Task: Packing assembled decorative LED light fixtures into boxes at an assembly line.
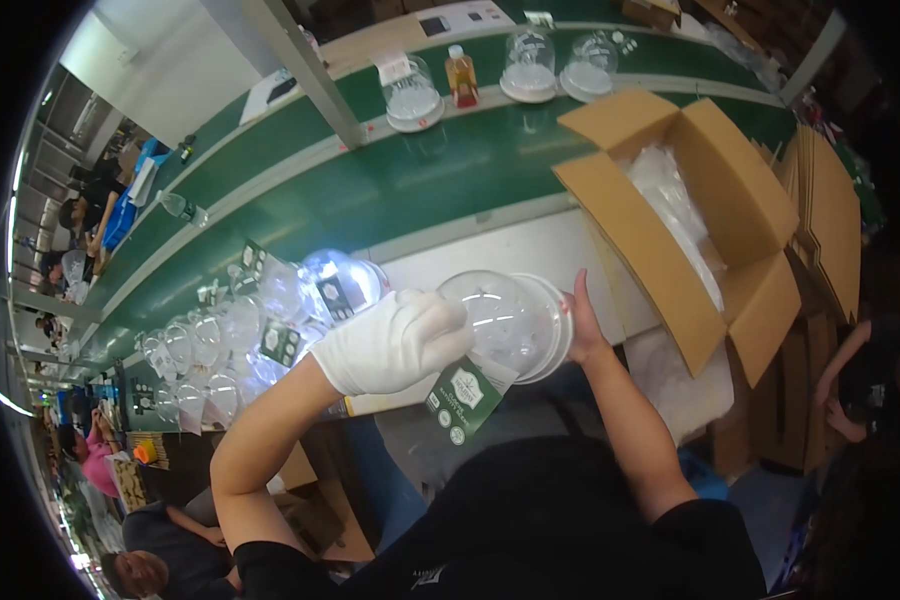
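Note:
A clear plastic dome [490, 318] with a round white base [560, 330] lies on its side in front of me, above the table edge. My bare right hand [587, 335] supports it at the base, thumb pointing up and the other fingers hidden behind. On my left hand [400, 342] is a white glove; its fingers are curled together against the top end of the dome. Whatever may be pinched in them is hidden. A green and white hang tag [466, 400] dangles just below the glove. Beside the glove stands a lit dome [338, 285], glowing bluish white.
Several more clear domes [205, 340] with tags crowd the left of the table. An open cardboard box [620, 245] with plastic wrap inside stands right, near stacked flat cardboard [825, 220]. Across the green belt [490, 155] are three domes and a bottle [461, 78]. Other people sit left.

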